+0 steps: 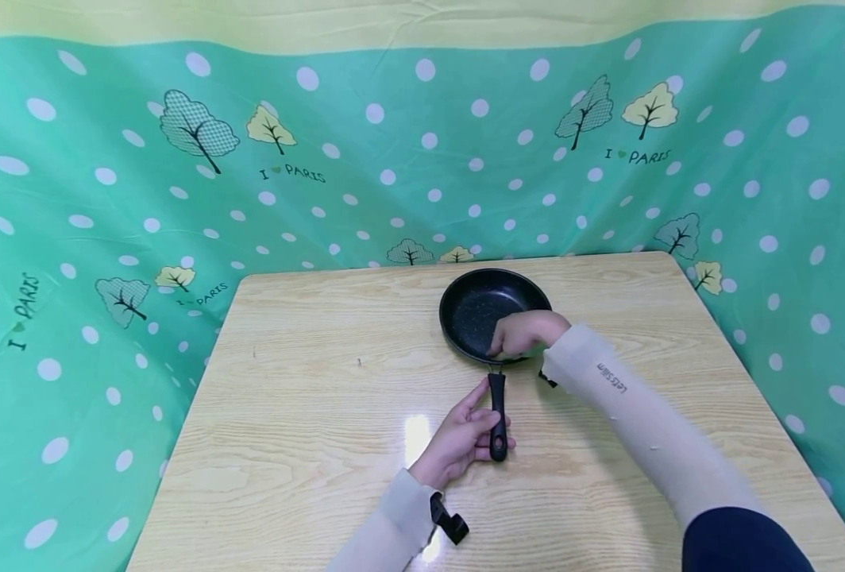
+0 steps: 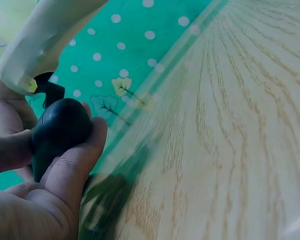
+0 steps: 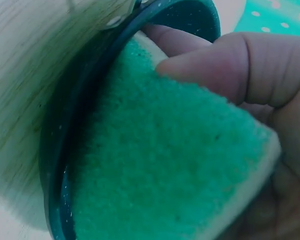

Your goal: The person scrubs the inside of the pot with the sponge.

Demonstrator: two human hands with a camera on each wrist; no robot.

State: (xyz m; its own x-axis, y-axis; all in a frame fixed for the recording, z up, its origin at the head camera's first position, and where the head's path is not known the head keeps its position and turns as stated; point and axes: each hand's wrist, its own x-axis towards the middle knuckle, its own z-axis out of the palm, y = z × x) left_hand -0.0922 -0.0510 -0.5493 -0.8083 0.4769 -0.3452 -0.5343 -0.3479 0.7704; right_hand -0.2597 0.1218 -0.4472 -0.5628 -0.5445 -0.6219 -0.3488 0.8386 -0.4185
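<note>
A black frying pan [image 1: 476, 306] with a speckled inside sits toward the back of the table, its handle [image 1: 497, 417] pointing at me. My left hand [image 1: 458, 437] grips that handle, thumb on top and fingers beneath; in the left wrist view the handle's rounded end [image 2: 65, 125] shows between thumb and fingers. Inside the pan, near the handle side, my right hand [image 1: 522, 332] pinches a sponge [image 3: 165, 145]. The right wrist view shows the sponge's green face and pale edge, held against the pan's inner wall. From the head view the hand mostly hides the sponge.
The light wood-grain table [image 1: 308, 397] spreads around the pan on all sides. A green polka-dot cloth [image 1: 365, 159] with printed trees hangs behind the table and along both sides. Black straps with small mounts sit at both wrists.
</note>
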